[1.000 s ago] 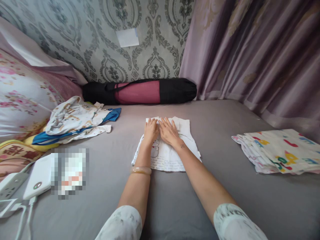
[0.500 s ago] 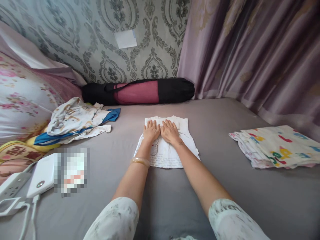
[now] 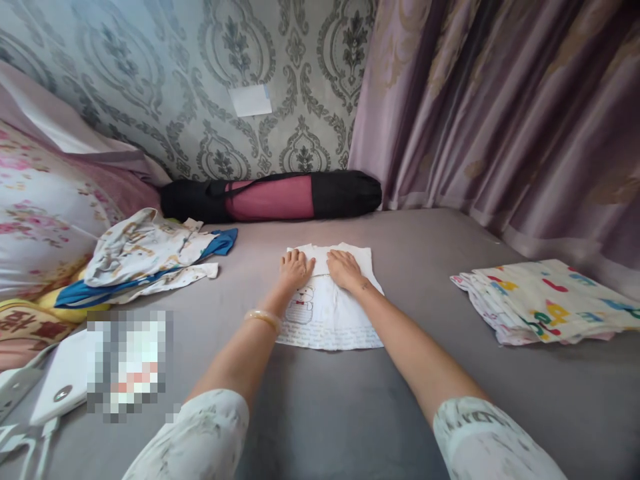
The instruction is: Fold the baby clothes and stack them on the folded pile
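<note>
A white garment [image 3: 330, 317] with a small printed animal figure and lines of text lies on the grey sheet [image 3: 320, 413] in the middle of the view. My left hand [image 3: 296, 268] rests palm down on its upper left part, fingers a little apart. On the upper right part lies my right hand [image 3: 345, 269], also palm down with its fingers loosely extended. Between the two hands a strip of the white cloth shows. Neither hand grips anything.
A black and pink long bag [image 3: 270, 197] lies along the wall. Folded patterned cloths [image 3: 555, 303] are stacked at the right. Crumpled clothes [image 3: 145, 250], a floral pillow [image 3: 40, 220] and a white power bank [image 3: 67, 373] with cables are at the left.
My hands have moved apart on the garment, baring more of the cloth between them. Its printed figure is more exposed and its right side lies narrower. The camera view has tilted slightly up.
</note>
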The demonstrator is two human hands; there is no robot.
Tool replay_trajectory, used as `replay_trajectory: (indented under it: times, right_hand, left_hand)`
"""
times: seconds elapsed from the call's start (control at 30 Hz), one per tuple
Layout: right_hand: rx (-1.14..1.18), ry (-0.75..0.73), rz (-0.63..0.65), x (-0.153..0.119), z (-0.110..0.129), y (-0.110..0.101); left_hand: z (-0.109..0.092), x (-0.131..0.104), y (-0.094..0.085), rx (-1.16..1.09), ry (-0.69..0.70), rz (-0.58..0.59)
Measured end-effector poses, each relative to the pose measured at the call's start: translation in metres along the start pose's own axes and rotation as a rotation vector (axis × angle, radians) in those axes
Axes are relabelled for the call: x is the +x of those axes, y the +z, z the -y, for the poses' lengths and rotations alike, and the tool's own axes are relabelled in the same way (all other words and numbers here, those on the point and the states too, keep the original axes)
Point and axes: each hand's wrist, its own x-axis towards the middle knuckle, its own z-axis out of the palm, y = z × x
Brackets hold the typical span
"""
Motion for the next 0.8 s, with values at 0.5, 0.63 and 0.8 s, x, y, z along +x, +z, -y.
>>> replay_trajectory:
  times: [0.5,0.63,0.8]
  right_hand:
    - [-0.001,0.119,-0.007,-0.005,-0.004,0.014]
    - [0.01,0.122,0.012,-0.002,-0.006,0.01]
    - [0.065,0.132,0.022,0.007,-0.012,-0.01]
  left_hand:
    - [0.006,0.004,0.006,-0.125,-0.049,0.095]
    - [0.008,0.005,0.005,-0.093,-0.023,0.103]
    - [0.01,0.008,-0.004,0.015,0.079,0.094]
